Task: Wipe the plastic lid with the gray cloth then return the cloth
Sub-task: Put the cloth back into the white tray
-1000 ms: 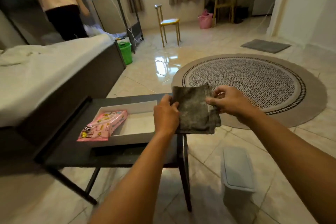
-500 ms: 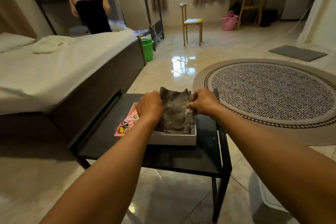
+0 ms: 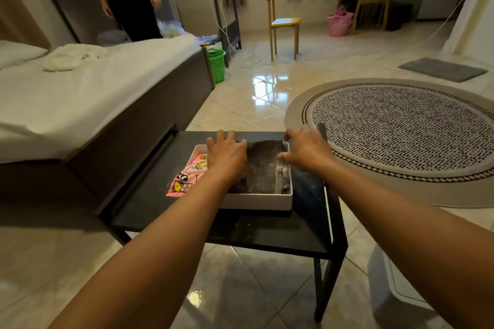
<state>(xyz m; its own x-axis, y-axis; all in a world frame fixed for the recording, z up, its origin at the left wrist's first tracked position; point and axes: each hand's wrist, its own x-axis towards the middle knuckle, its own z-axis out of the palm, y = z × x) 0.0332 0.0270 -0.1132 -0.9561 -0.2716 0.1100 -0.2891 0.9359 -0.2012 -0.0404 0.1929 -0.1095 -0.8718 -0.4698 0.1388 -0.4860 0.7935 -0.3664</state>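
On the black side table (image 3: 149, 203) stands the white tray (image 3: 256, 201), with the folded gray cloth (image 3: 263, 168) lying inside beside a pink packet (image 3: 184, 181). Left hand (image 3: 227, 155) rests flat and open on the cloth; right hand (image 3: 304, 153) hovers open at its edge. Press the folds level below the rim, then lift both hands straight up.

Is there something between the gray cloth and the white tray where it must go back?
Nothing visible is in the way. The gray cloth already lies inside the white tray, beside the pink packet. The left hand rests on it; the right hand is at its right edge.
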